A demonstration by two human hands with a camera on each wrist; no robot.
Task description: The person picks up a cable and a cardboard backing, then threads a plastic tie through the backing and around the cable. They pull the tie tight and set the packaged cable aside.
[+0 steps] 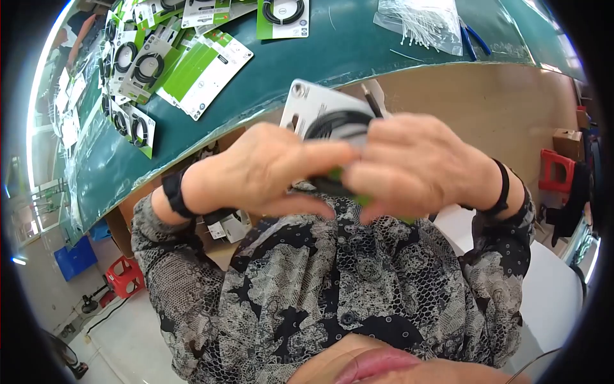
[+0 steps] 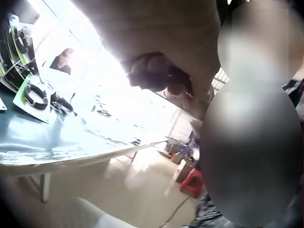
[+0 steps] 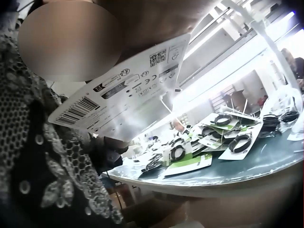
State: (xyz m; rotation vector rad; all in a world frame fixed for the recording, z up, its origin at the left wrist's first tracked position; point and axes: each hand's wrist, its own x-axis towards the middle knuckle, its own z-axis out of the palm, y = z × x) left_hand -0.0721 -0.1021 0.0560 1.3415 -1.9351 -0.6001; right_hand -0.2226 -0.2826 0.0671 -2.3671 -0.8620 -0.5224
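Note:
A white and green card [image 1: 313,99] with a black cable coil [image 1: 342,121] is held between both hands in front of the chest. The left hand [image 1: 256,169] grips its left side, index finger reaching across the coil and thumb below. On the other side the right hand [image 1: 425,163], slightly blurred, has its fingers curled over the coil and card. A dark cable end [image 1: 370,101] sticks up beside the right fingers. The right wrist view shows the card's printed back [image 3: 128,90] with a barcode. Fingers in the left wrist view [image 2: 161,76] are curled and dark.
Beyond the hands, a green table [image 1: 345,48] bears piled carded cables [image 1: 148,67], a stack of green and white cards [image 1: 214,70], a bag of white ties [image 1: 422,22] and blue-handled pliers [image 1: 473,41]. Red stools [image 1: 558,171] stand on the floor.

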